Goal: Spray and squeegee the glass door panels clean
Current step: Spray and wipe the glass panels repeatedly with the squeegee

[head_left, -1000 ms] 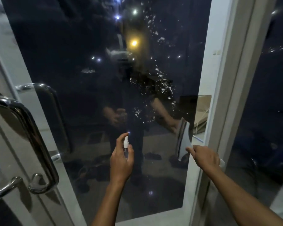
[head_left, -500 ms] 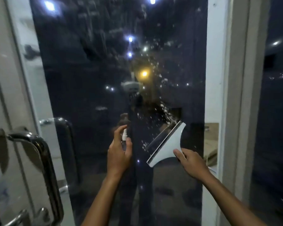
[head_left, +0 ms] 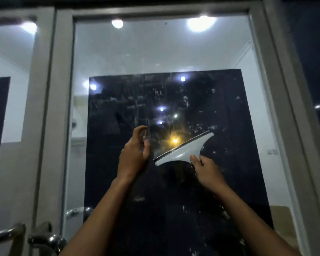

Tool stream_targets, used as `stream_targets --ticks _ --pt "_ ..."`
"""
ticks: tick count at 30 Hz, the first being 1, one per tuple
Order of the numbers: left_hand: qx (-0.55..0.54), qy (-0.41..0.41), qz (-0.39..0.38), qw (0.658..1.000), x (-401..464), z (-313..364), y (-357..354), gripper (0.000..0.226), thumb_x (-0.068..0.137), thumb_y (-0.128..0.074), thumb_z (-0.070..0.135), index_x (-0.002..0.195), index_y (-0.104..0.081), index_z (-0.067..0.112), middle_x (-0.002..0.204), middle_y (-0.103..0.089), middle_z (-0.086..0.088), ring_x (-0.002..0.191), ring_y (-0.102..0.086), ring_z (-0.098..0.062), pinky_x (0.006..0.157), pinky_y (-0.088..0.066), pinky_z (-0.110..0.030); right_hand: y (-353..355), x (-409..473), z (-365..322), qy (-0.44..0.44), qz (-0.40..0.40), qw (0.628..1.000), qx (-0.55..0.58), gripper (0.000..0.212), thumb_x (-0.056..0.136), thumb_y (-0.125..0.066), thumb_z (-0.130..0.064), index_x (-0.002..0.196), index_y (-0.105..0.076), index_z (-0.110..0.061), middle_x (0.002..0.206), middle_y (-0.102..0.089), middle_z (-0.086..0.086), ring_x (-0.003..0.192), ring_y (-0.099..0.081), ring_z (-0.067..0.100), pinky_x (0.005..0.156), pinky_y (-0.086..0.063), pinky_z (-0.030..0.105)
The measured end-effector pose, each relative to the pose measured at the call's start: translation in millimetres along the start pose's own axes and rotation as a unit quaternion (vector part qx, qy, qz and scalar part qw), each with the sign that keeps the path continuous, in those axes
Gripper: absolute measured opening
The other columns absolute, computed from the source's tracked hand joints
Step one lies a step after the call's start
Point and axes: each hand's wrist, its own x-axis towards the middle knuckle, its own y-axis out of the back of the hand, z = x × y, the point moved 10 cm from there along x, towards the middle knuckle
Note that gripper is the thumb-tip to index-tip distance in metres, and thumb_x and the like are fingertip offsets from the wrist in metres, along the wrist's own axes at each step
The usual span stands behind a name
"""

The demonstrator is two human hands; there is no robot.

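The glass door panel (head_left: 220, 111) fills the view, dark in the middle and speckled with white spray droplets and streaks. My left hand (head_left: 134, 156) is raised in front of it and grips a small clear spray bottle (head_left: 146, 133), index finger curled over its top. My right hand (head_left: 206, 169) holds the handle of a white squeegee (head_left: 185, 150). Its blade edge tilts up to the right, close to the glass; I cannot tell whether it touches.
A pale door frame (head_left: 61, 108) borders the panel on the left and another upright (head_left: 277, 89) on the right. Chrome pull handles (head_left: 44, 239) sit at the lower left. Ceiling lights reflect in the upper glass.
My view has tilted upward to the top of the panel. Both hands have risen along the glass, the squeegee and the spray bottle still held.
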Motion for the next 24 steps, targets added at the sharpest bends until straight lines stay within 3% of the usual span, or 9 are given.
stream_targets --ticks 5,9,13,18,24 --pt "0.040 -0.042 0.012 0.998 50.5 13.4 16.0 0.036 0.101 -0.049 0.023 0.136 -0.041 0.029 0.096 -0.060 0.002 0.077 -0.060 -0.023 0.067 -0.045 -0.036 -2.5 19.4 -15.8 0.002 0.016 1.000 -0.015 0.043 0.100 -0.042 -0.054 0.096 -0.068 -0.020 0.090 -0.072 -0.003 0.088 -0.067 0.015 0.087 -0.054 0.041" --pt "0.060 -0.064 0.010 0.996 65.6 16.3 18.4 0.035 0.102 -0.046 0.023 0.136 -0.038 0.024 0.113 -0.067 -0.009 0.083 -0.066 -0.031 0.070 -0.050 -0.042 -3.4 26.0 -19.6 -0.003 0.023 1.000 -0.013 0.042 0.100 -0.042 -0.052 0.091 -0.067 -0.018 0.089 -0.071 -0.001 0.089 -0.066 0.018 0.087 -0.053 0.040" --pt "0.076 -0.063 0.023 0.995 72.7 8.7 19.0 0.031 0.102 -0.045 0.022 0.131 -0.037 0.025 0.113 -0.066 -0.007 0.083 -0.065 -0.034 0.071 -0.044 -0.039 -7.9 30.0 -29.0 0.005 0.025 1.000 -0.007 0.042 0.101 -0.044 -0.050 0.088 -0.066 -0.017 0.083 -0.069 0.000 0.085 -0.066 0.019 0.081 -0.051 0.037" --pt "0.062 -0.073 0.021 0.995 76.6 5.0 21.3 0.035 0.100 -0.046 0.024 0.131 -0.034 0.033 0.104 -0.065 -0.008 0.079 -0.064 -0.035 0.072 -0.054 -0.050 -9.8 35.3 -28.2 -0.010 0.043 0.999 -0.001 0.045 0.101 -0.046 -0.047 0.083 -0.066 -0.012 0.069 -0.063 -0.006 0.073 -0.062 0.019 0.075 -0.048 0.035" --pt "0.064 -0.102 0.042 0.992 87.7 9.1 27.2 0.028 0.100 -0.047 0.023 0.124 -0.033 0.030 0.100 -0.065 -0.005 0.077 -0.064 -0.039 0.074 -0.054 -0.051 -17.2 43.0 -31.5 -0.012 0.044 0.999 0.006 0.045 0.101 -0.046 -0.047 0.080 -0.066 -0.013 0.067 -0.062 -0.007 0.070 -0.060 0.017 0.075 -0.048 0.037"
